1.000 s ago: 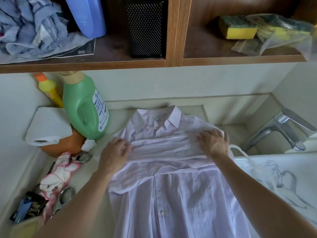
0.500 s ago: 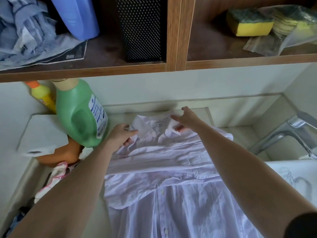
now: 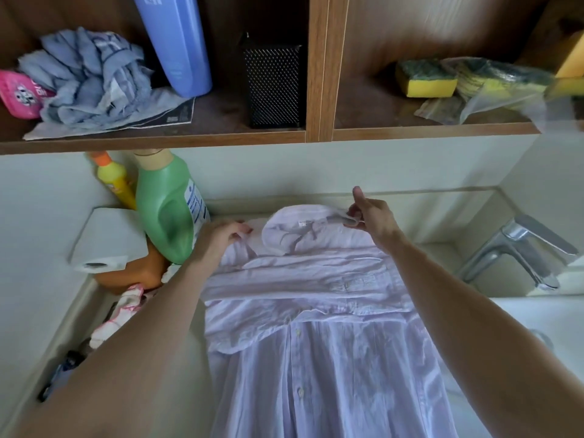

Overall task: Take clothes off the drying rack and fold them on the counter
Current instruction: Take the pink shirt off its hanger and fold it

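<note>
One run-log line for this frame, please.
phase: folding | shirt on counter, front up | left hand grips shoulder | right hand holds collar

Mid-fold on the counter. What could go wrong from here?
The left hand grips the shirt beside the tilted green bottle; a nudge could topple it. The shirt's edge lies by the sink; it may slide in. The right hand pinches a crumpled collar; folding could set creases.

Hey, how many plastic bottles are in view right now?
3: a blue bottle on the upper shelf; at the counter's left, a yellow bottle with an orange cap and a green bottle leaning beside it. More may be hidden behind them.
</note>
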